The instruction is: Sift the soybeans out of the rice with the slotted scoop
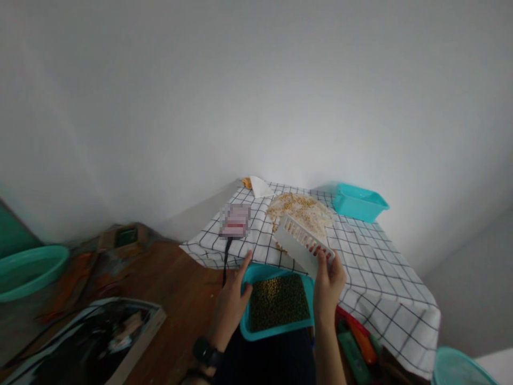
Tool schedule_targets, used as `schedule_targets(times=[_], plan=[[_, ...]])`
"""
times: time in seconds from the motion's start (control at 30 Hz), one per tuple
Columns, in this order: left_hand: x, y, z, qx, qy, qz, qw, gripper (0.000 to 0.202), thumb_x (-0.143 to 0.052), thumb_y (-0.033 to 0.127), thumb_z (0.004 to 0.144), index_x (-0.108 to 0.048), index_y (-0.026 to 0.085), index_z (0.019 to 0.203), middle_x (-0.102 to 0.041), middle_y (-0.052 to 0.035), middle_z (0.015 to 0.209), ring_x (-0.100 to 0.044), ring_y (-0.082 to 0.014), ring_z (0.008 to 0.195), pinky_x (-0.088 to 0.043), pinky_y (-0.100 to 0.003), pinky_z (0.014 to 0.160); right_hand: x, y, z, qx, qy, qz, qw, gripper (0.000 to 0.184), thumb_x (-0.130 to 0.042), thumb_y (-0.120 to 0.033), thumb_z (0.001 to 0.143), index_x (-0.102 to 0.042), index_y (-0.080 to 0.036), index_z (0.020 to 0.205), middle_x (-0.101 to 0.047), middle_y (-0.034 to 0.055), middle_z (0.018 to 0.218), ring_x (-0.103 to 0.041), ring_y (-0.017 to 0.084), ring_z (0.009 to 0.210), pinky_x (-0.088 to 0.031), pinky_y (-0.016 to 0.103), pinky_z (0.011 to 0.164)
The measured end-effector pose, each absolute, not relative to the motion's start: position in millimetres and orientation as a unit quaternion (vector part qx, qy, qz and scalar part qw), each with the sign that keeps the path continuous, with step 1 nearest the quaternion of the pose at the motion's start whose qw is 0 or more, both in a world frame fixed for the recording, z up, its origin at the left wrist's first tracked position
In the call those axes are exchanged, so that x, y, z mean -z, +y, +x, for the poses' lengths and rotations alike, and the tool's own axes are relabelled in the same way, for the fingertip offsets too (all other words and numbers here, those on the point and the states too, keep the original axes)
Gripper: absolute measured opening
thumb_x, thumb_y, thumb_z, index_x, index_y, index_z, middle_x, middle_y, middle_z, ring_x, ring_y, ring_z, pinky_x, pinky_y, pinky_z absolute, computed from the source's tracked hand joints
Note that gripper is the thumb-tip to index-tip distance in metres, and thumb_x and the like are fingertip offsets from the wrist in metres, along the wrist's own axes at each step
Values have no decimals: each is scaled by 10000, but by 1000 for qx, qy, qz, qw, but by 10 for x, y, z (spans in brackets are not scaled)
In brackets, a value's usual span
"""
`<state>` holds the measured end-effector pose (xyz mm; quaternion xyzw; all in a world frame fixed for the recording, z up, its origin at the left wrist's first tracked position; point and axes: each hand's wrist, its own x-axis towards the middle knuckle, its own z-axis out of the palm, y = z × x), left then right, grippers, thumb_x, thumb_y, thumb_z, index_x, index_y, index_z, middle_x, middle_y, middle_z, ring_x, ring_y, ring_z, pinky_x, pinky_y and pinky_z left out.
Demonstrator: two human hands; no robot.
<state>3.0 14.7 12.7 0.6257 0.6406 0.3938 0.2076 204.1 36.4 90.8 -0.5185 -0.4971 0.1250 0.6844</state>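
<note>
My left hand [233,299] grips the left rim of a turquoise tray [245,326] filled with small green beans [278,302]; the thumb hooks over the rim and the forefinger points outward. My right hand [328,280] is closed on the near end of a white slotted plastic basket [302,243], held tilted above the tray's far edge. Just behind the basket, a pile of pale yellow beans [300,209] lies on the checked cloth [372,267].
A second turquoise tray [359,202] stands at the cloth's far right. A blurred-out object with a black cable [234,221] lies on the cloth's left side. A teal basin [28,270] and a framed picture [100,337] sit on the wooden floor at left. A white wall rises behind.
</note>
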Motion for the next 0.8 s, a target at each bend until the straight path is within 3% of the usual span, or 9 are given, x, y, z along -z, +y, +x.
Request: schedule_targets(times=[0.07, 0.23, 0.53, 0.7, 0.8], plan=[[-139, 141, 35, -390, 646, 623, 205, 701, -425, 114, 901, -218, 328, 1536, -347, -51, 1586, -386, -220, 1425, -395, -365, 1102, -911, 390, 2056, -122, -507, -522, 676, 327, -538, -468, 910, -671, -172, 875, -700, 50, 797, -619, 196, 742, -429, 276, 674], [-159, 126, 38, -371, 659, 623, 200, 700, -432, 128, 905, -212, 338, 1536, -462, -52, 1515, -559, -202, 1282, -482, -318, 996, -893, 521, 2057, -141, -512, -520, 668, 354, -528, -497, 898, -663, -170, 877, -703, 64, 821, -620, 208, 761, -439, 296, 688], [-162, 146, 35, -376, 656, 619, 213, 697, -427, 120, 907, -213, 322, 1539, -459, -91, 1502, -529, -233, 1314, -443, -376, 1051, -847, 681, 2188, -230, -534, -480, 657, 358, -562, -509, 861, -664, -175, 941, -720, 80, 925, -636, 226, 842, -470, 337, 764], [-123, 165, 28, -389, 645, 624, 208, 704, -424, 117, 898, -214, 320, 1538, -352, -84, 1576, -404, -242, 1415, -390, -393, 1106, -824, 644, 2214, -245, -556, -464, 644, 324, -573, -487, 867, -664, -180, 921, -713, 67, 897, -635, 224, 838, -473, 333, 758], [-115, 162, 24, -390, 646, 622, 209, 707, -419, 112, 894, -214, 321, 1538, -359, -88, 1570, -422, -240, 1402, -391, -396, 1104, -820, 564, 2205, -243, -574, -454, 636, 300, -568, -467, 883, -668, -184, 894, -699, 49, 856, -624, 208, 806, -466, 309, 724]])
